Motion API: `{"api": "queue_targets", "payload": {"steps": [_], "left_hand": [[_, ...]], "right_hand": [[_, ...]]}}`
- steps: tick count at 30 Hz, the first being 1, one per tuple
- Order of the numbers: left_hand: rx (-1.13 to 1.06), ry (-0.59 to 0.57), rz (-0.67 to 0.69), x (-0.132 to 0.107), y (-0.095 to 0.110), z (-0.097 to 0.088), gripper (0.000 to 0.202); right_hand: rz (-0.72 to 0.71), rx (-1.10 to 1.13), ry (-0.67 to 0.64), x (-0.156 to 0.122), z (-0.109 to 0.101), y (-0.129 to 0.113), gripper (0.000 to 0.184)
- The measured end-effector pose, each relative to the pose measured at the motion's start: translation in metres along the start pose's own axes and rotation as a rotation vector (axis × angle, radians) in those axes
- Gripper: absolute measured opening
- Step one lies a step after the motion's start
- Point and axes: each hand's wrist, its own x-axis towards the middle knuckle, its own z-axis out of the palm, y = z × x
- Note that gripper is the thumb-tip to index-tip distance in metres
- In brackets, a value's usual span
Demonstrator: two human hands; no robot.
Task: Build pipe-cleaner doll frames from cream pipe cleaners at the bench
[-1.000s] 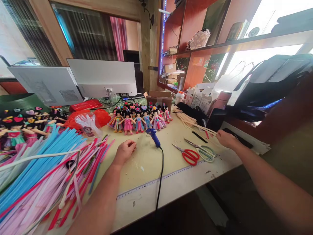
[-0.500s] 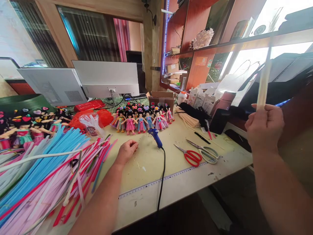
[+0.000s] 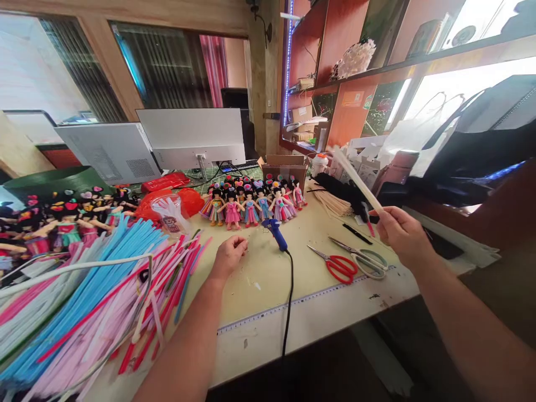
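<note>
My right hand (image 3: 401, 230), raised over the right end of the table, is closed on the lower end of a long cream pipe cleaner (image 3: 355, 180) that slants up and to the left. My left hand (image 3: 230, 254) rests low over the table with thumb and fingers pinched together; what is between them, if anything, I cannot make out. A blue glue gun (image 3: 276, 234) with a black cord lies to the right of my left hand. Red-handled scissors (image 3: 341, 268) and scissors with pale handles (image 3: 371, 261) lie between the glue gun and my right hand.
Pipe cleaners in blue, pink and white (image 3: 92, 290) heap up at left. Small dolls (image 3: 251, 206) stand at the back, with more dolls (image 3: 69, 220) at far left. Beige pipe cleaners (image 3: 335, 202) lie near black ones (image 3: 341, 185). A ruler strip (image 3: 268, 314) runs along the front edge.
My right hand has come down and to the left, and the pipe cleaner has tipped from upright to slanting left. My left hand keeps its pinch; the whole view has shifted slightly.
</note>
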Motion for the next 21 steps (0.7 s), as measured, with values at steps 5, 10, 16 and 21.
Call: {"api": "queue_targets", "payload": {"steps": [5, 10, 16, 21], "left_hand": [[-0.362, -0.345, 0.012, -0.029, 0.05, 0.009, 0.057], [-0.692, -0.495, -0.021, -0.061, 0.081, 0.019, 0.062], [-0.714, -0.301, -0.183, -0.058, 0.071, 0.003, 0.029], [-0.886, -0.055, -0.385, -0.033, 0.043, -0.03, 0.019]], "right_hand": [[0.001, 0.209, -0.305, -0.058, 0.047, -0.046, 0.038], [-0.13, 0.048, -0.577, -0.102, 0.084, -0.061, 0.027], [-0.187, -0.045, -0.811, -0.103, 0.081, -0.054, 0.023], [-0.163, -0.149, -0.543, -0.054, 0.061, -0.01, 0.027]]}}
